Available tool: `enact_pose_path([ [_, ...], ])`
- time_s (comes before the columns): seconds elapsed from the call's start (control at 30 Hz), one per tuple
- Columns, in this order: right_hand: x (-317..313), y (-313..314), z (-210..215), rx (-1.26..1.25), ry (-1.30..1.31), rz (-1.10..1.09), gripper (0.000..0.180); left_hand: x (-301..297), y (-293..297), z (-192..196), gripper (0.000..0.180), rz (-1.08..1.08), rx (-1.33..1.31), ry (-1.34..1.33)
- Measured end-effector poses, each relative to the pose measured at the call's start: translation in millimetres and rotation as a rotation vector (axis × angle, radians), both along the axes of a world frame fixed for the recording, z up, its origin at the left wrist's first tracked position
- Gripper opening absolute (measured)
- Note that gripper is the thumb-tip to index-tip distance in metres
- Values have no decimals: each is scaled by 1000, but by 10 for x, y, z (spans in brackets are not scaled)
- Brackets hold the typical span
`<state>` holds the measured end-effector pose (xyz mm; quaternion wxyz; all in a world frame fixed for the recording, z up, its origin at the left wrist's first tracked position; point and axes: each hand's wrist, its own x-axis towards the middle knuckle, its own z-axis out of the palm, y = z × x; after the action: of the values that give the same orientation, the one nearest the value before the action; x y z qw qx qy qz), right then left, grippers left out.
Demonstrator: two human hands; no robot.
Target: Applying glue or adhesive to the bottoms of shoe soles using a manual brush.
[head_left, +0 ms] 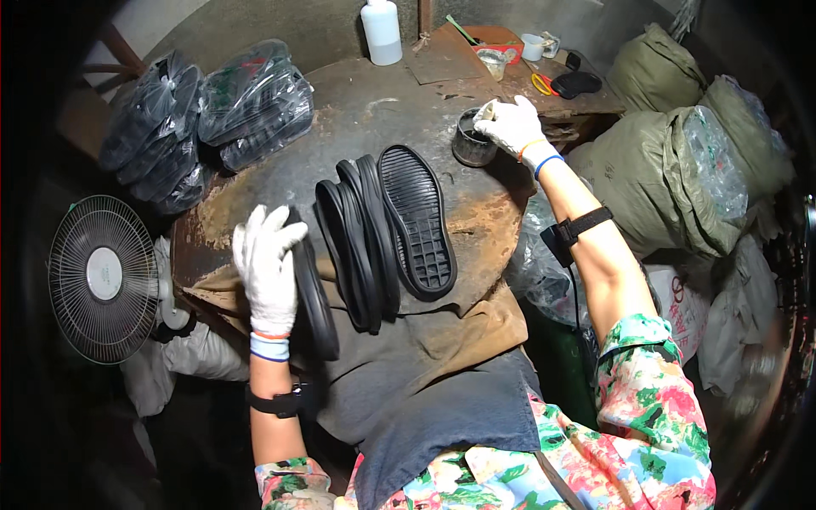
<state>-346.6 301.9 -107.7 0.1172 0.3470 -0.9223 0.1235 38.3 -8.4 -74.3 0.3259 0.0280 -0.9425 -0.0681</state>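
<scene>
My left hand (pixel 270 263), in a white glove, grips a black shoe sole (pixel 314 297) that stands on its edge over the near side of the worktable. Just right of it, several black shoe soles (pixel 359 246) lean together in a row. The rightmost shoe sole (pixel 416 223) lies with its hollow, ribbed and gridded side up. Farther right, my gloved right hand (pixel 512 127) is at the rim of a small dark pot (pixel 473 144). Its fingers are pinched together, and I cannot make out what is between them.
Clear plastic bags of black soles (pixel 255 102) are stacked at the far left of the round worktable (pixel 374 115). A white bottle (pixel 381 34), a red box (pixel 497 38) and yellow-handled scissors (pixel 542 83) stand or lie at the back. A fan (pixel 105 272) is at left, stuffed green sacks (pixel 637 178) at right.
</scene>
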Motion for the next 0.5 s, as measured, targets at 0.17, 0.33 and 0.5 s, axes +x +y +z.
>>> enact_pose_path([
  [0.17,-238,-50,-240,239,273,87,13,122,-272,-145,40,-428,1759,-142],
  [0.33,-233,149,-335,-125,317,112,25,32,-21,25,42,-17,1228,-79],
  [0.5,-253,377,-391,-1154,-442,6,30,38,79,11,46,-298,1761,-104],
])
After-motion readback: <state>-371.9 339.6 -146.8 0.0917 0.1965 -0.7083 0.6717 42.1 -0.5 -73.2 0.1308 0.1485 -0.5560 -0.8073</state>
